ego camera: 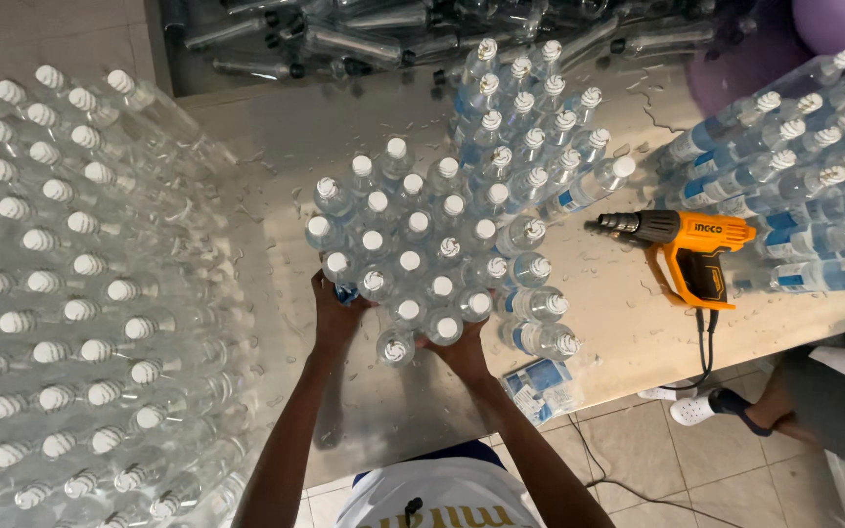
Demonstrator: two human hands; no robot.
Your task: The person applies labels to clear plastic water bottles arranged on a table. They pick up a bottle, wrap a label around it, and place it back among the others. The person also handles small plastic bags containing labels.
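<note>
A tight cluster of clear water bottles point(413, 254) with white caps stands upright on the wet beige table point(286, 137). My left hand point(333, 315) presses against the cluster's near-left side, fingers around a bottle with a blue label. My right hand point(462, 350) cups the near edge of the cluster, touching the front bottles. Both hands hug the group from the front.
A large block of unlabelled bottles point(61, 293) fills the left. More labelled bottles point(794, 166) lie at the right and stand behind the cluster. An orange heat gun point(687, 249) rests on the table at right, cord hanging down. Another person's sandalled foot point(706, 406) is on the tiled floor.
</note>
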